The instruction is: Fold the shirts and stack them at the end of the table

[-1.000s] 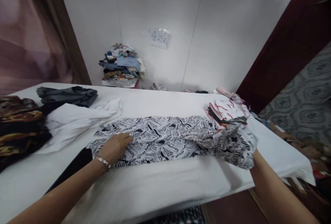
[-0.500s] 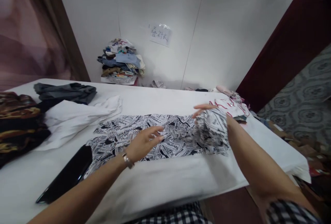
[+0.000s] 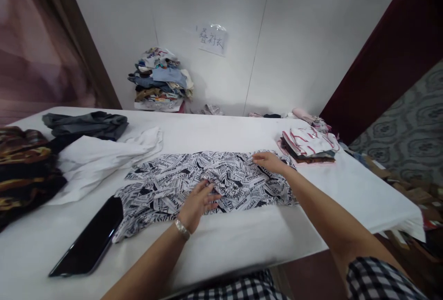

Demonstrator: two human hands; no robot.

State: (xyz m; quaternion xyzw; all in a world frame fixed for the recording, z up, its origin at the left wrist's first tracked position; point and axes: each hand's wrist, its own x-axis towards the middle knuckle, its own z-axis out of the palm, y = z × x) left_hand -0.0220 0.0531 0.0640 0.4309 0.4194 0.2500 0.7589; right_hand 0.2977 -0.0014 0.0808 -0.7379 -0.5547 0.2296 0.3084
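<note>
Newsprint-patterned shirt [image 3: 194, 182] is lying spread flat across the middle of the white table [image 3: 242, 240], near its front edge, and you are working on it with both hands. Going from the left: a dark brown and orange patterned garment [image 3: 24, 166] is sitting at the table's far left edge, with a grey garment [image 3: 86, 123] behind it and a white garment [image 3: 100, 157] lying just beside the shirt's left end. A black phone [image 3: 88, 240] is resting face up near the front edge, touching or just overlapping the shirt's lower left corner. Your left hand [image 3: 199, 203], with a bracelet at its wrist, is lying on the shirt's lower middle with its fingers loosely spread and pressing on the cloth; whether it is pinching a fold, you cannot tell. Your right hand [image 3: 270, 161] is resting flat on the shirt's upper right part, fingers stretched out and gripping nothing. Further right, a folded stack of clothes [image 3: 308, 145] topped by a white piece with red stripes is sitting apart from the shirt. Behind the table, a pile of clothes [image 3: 161, 81] is leaning at the wall.
</note>
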